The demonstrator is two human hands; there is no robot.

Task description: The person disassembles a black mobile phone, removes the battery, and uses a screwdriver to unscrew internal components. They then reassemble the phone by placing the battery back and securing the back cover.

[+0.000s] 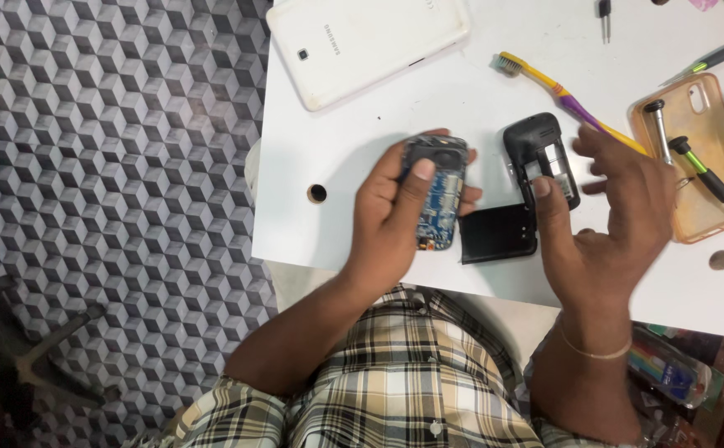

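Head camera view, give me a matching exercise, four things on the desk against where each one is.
Things:
1. opened phone
2. toothbrush
3. white tablet
4. green-handled screwdriver

Places:
A. lying in the orange phone case
B. face down at the table's far edge
C. held in the left hand
D. beyond the right hand

Pairs: 1-C, 2-D, 3-B, 4-A

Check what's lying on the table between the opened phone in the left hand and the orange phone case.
Head view: a black phone frame and a flat black battery lie between opened phone and orange case; the right hand hovers there.
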